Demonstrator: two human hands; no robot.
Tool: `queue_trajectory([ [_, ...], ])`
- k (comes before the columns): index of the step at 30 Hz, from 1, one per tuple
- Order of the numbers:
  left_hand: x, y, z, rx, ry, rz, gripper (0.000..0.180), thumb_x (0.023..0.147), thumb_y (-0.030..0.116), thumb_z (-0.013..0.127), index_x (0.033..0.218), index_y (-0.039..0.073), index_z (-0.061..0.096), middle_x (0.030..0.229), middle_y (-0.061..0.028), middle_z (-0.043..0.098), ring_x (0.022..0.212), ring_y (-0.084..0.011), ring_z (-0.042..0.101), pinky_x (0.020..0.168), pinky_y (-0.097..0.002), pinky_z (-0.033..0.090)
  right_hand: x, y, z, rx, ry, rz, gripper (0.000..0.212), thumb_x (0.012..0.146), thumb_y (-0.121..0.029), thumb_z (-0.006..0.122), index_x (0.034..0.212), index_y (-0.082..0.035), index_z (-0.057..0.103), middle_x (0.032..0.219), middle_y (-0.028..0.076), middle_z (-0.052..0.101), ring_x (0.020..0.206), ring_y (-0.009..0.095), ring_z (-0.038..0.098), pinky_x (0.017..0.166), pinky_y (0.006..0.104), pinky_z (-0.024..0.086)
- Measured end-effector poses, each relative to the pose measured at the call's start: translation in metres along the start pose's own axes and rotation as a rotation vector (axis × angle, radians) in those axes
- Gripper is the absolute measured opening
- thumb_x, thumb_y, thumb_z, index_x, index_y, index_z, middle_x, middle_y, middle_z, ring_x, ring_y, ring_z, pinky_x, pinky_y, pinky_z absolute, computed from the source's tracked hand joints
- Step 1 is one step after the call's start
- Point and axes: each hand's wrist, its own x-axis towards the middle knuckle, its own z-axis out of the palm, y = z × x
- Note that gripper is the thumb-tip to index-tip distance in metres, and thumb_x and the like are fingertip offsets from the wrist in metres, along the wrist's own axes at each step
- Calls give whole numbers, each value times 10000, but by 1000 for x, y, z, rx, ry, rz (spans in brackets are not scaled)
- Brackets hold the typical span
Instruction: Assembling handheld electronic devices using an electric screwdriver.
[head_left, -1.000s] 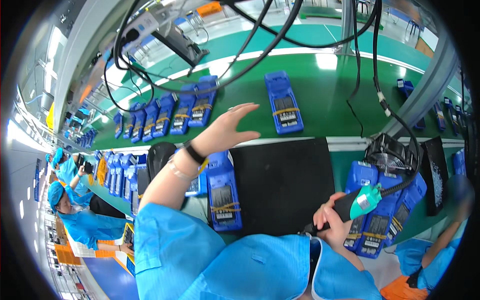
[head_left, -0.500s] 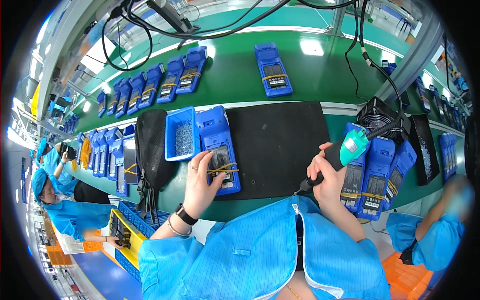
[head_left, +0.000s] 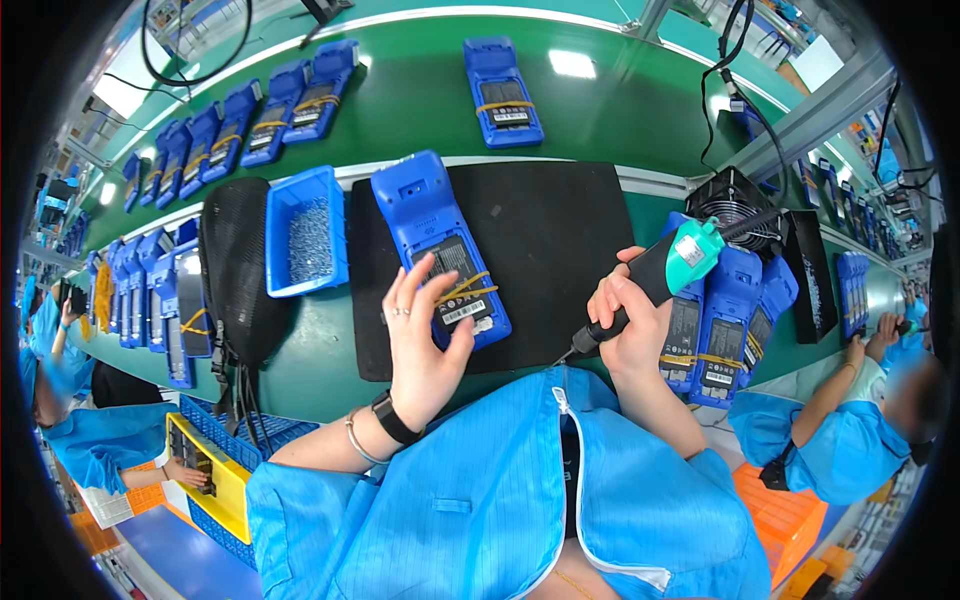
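Note:
My left hand (head_left: 430, 335) is open, its fingers spread and curved at the lower left side of a blue handheld terminal (head_left: 415, 210). The fingertips are close to the yellow rubber band (head_left: 465, 288) around the terminal's battery; whether they touch it I cannot tell. The terminal lies back side up on a black mat (head_left: 570, 230), tilted a little. My right hand (head_left: 635, 325) is wrapped round an electric screwdriver (head_left: 690, 255) with a black grip and green end. Its bit points down and left, near the mat's front edge.
Left of the mat stand a blue tray of small screws (head_left: 310, 240) and a black bag (head_left: 235, 270). Several blue terminals (head_left: 725, 330) lie right, by a fan (head_left: 735, 210); others (head_left: 320, 95) line the green belt (head_left: 400, 110). Co-workers sit on both sides.
The terminal has shifted right, away from the screw tray and further onto the mat, and my left hand has gone with it. The screwdriver stays in my right hand. The view has shifted.

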Motion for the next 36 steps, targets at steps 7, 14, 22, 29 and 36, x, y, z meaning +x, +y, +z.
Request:
queue_trajectory([
  [7, 25, -8, 11, -69, 56, -20, 427, 716, 3, 639, 1132, 65, 563, 1376, -145, 390, 1260, -345, 330, 1034, -439, 301, 10, -22, 36, 1, -178, -167, 341, 818, 51, 512, 1141, 21, 409, 706, 68, 508, 490, 131, 487, 498, 289, 427],
  [14, 29, -7, 3, 60, -149, 83, 391, 715, 19, 668, 1096, 64, 594, 1397, -154, 379, 1347, -401, 245, 1066, -476, 274, 39, -10, 88, -153, -239, -353, 332, 839, 12, 508, 1151, -4, 394, 682, 50, 482, 496, 117, 465, 509, 285, 416],
  [22, 31, -9, -9, 18, -283, 14, 419, 647, 45, 724, 1050, 92, 621, 1416, -162, 363, 1346, -416, 250, 1056, -489, 279, 43, -7, 98, -635, -325, -184, 356, 835, 12, 476, 1158, -88, 366, 669, 18, 443, 524, 127, 454, 570, 318, 412],
  [29, 35, -15, -9, -36, -285, 18, 468, 629, 54, 731, 1074, 61, 589, 1407, -171, 364, 1337, -436, 250, 1039, -551, 276, 41, 1, 83, -400, -439, -272, 390, 819, 37, 497, 1172, -70, 372, 681, 23, 466, 503, 140, 485, 540, 306, 430],
  [36, 34, -14, -7, 16, -275, 33, 513, 620, 60, 733, 1107, 63, 575, 1406, -162, 373, 1334, -429, 261, 1045, -525, 284, 40, 12, 78, -428, -452, -313, 369, 877, -77, 565, 1194, -82, 375, 701, 42, 510, 516, 139, 519, 533, 305, 438],
])
